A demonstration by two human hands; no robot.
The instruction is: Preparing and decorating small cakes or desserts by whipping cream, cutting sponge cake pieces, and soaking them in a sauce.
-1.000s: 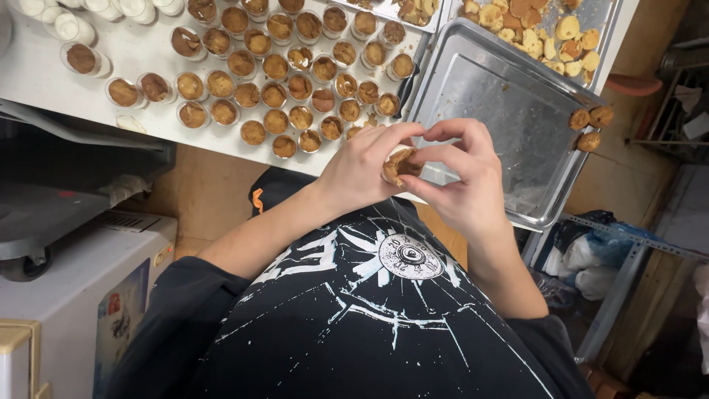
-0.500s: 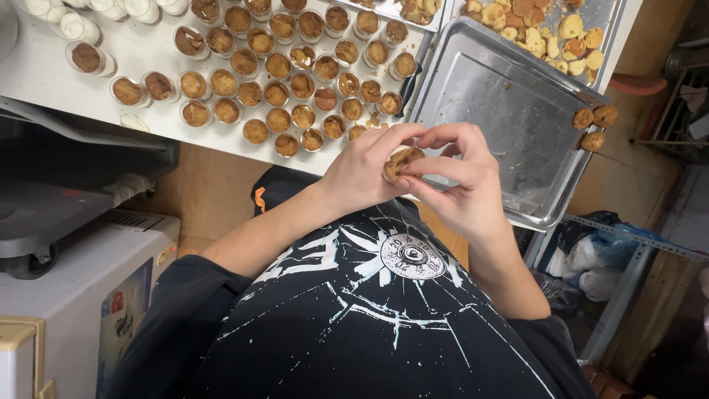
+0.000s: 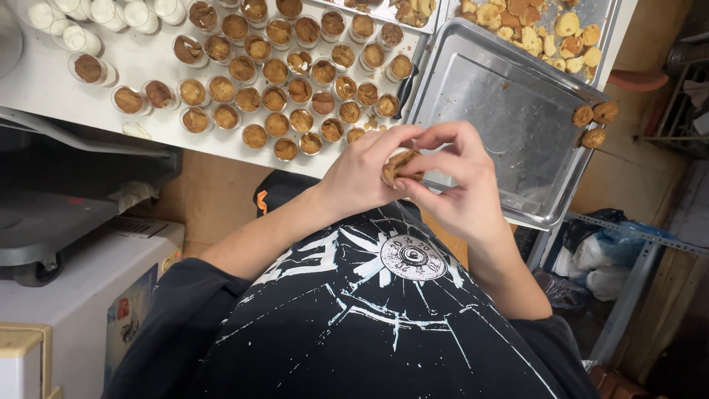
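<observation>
Above the tray (image 3: 509,111), left hand (image 3: 362,177) and right hand (image 3: 458,185) still gripping the cookie (image 3: 402,166), unmoved.

Small cup (image 3: 402,164) mostly hidden by fingers (image 3: 443,159), upper baking tray (image 3: 598,22) cut off at top edge

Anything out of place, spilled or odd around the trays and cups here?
Yes. Three small brown pastries sit on the rim at the right edge of the metal tray, apart from the rest. Crumbs lie scattered on the white table beside the filled cups. Both hands, left hand and right hand, hold one pastry.
</observation>
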